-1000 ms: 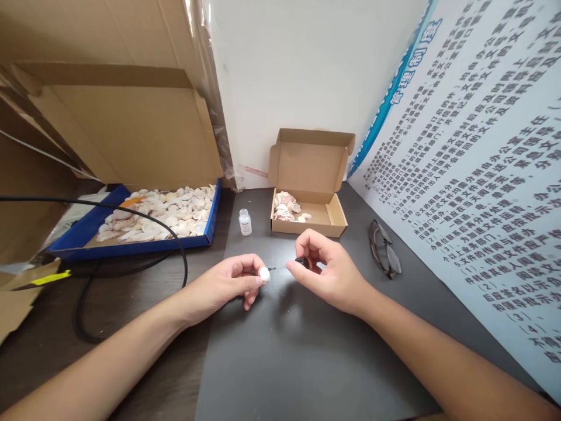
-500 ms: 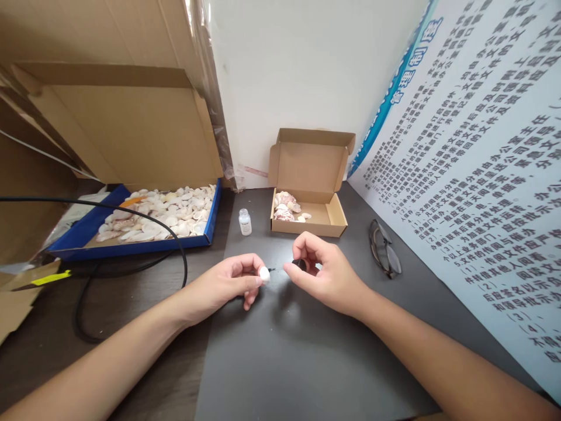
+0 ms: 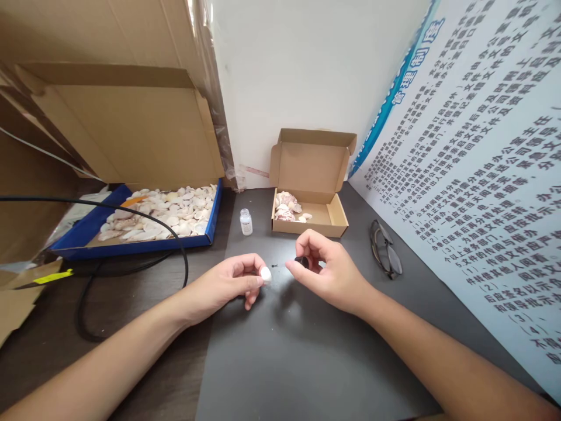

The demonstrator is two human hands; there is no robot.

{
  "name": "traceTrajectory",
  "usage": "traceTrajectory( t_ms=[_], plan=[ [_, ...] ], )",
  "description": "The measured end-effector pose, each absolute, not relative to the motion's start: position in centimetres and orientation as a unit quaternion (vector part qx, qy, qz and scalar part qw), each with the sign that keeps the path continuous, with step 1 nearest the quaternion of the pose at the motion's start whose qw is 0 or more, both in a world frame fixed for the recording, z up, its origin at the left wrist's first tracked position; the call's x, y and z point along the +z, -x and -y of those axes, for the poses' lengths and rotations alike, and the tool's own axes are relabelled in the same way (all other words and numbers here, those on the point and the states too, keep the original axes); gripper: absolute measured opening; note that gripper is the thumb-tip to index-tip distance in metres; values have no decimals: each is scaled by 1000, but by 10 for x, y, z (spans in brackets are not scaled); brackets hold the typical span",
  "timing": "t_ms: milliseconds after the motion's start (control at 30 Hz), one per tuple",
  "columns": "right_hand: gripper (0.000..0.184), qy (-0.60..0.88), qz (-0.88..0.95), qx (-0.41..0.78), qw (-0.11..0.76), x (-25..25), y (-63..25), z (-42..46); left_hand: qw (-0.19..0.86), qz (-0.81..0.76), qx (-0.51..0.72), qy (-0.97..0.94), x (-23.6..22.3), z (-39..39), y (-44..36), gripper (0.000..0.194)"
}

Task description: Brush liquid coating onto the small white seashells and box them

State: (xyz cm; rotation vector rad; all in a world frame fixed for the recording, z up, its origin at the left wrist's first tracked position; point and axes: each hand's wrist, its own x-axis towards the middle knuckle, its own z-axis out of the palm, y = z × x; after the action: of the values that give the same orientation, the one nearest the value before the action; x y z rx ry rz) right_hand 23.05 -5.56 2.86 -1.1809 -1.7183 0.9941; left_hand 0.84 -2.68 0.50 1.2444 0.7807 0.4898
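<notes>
My left hand (image 3: 239,278) pinches a small rounded white shell (image 3: 266,274) between thumb and fingertips, just above the dark tabletop. To its right, my right hand (image 3: 326,263) grips a small black cap (image 3: 301,261), mostly covered by the fingers. A short dark mark (image 3: 274,266) shows in the gap between the hands; whether it is a brush tip or lies on the table I cannot tell. Beyond the hands a small clear glass bottle (image 3: 246,224) with a label stands upright without a lid.
An open cardboard box (image 3: 307,227) behind my right hand holds several shells. At the left, a blue-edged box (image 3: 144,250) is full of pale shells, with a black cable (image 3: 186,263) looping before it. Folded glasses (image 3: 385,251) lie right, beside a printed sheet (image 3: 473,175).
My right hand and the black cap have shifted slightly right, away from the shell. The dark mark now stands a little apart from the shell. My left hand keeps its pinch.
</notes>
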Motion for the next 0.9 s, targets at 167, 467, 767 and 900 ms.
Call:
traceTrajectory(
  t_ms=[167, 467, 767, 900],
  plan=[
    [22, 453, 675, 419, 404, 28, -229, 56, 714, -354, 218, -563, 5, 27, -9, 29],
    [23, 454, 670, 427, 402, 28, -229, 55, 715, -354, 217, -562, 4, 26, -8, 30],
    [23, 471, 671, 414, 395, 25, -229, 54, 717, -354, 221, -558, 6, 27, -9, 31],
    [23, 449, 666, 428, 414, 26, -229, 55, 718, -353, 219, -558, 5, 26, -8, 30]
  ],
)
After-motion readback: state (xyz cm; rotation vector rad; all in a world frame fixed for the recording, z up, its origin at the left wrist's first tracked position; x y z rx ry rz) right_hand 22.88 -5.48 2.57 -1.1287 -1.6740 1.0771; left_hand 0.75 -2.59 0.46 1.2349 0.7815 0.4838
